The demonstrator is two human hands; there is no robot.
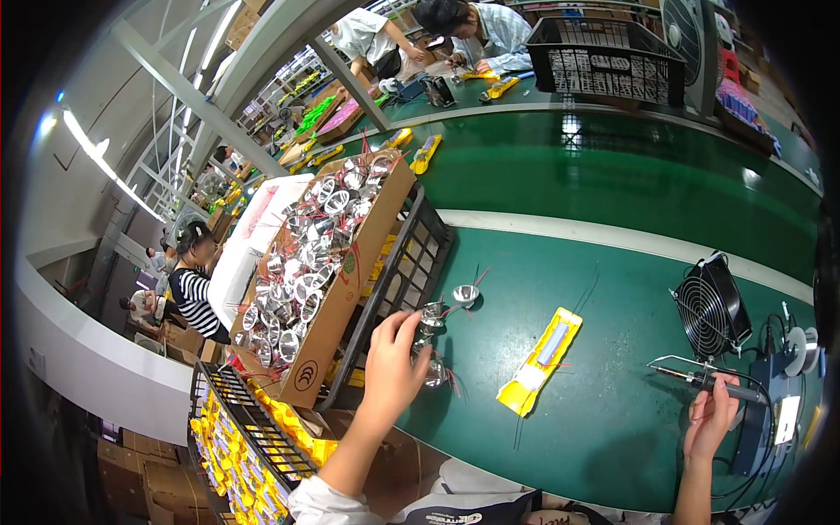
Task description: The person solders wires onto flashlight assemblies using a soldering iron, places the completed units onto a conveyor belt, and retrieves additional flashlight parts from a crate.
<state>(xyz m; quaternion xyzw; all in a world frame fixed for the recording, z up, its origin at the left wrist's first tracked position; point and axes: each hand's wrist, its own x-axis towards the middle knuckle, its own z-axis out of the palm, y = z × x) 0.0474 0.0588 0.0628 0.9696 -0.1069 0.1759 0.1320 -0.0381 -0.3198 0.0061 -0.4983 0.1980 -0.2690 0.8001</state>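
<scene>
My left hand reaches over the green bench, thumb and fingers apart, beside several shiny reflector cups with red and black wires. One more reflector cup sits a little farther off. I cannot make out anything gripped between the fingertips. At the right, my right hand has its fingers closed on the handle of a soldering iron, whose tip points left. Between my hands lies a yellow plastic housing holding a blue cylindrical cell, with thin wires sticking out at both ends.
A cardboard box full of reflector cups rests on a black crate at the left. Below it stands a crate of yellow housings. A black fan and a blue soldering station stand at right. Co-workers sit across the green conveyor.
</scene>
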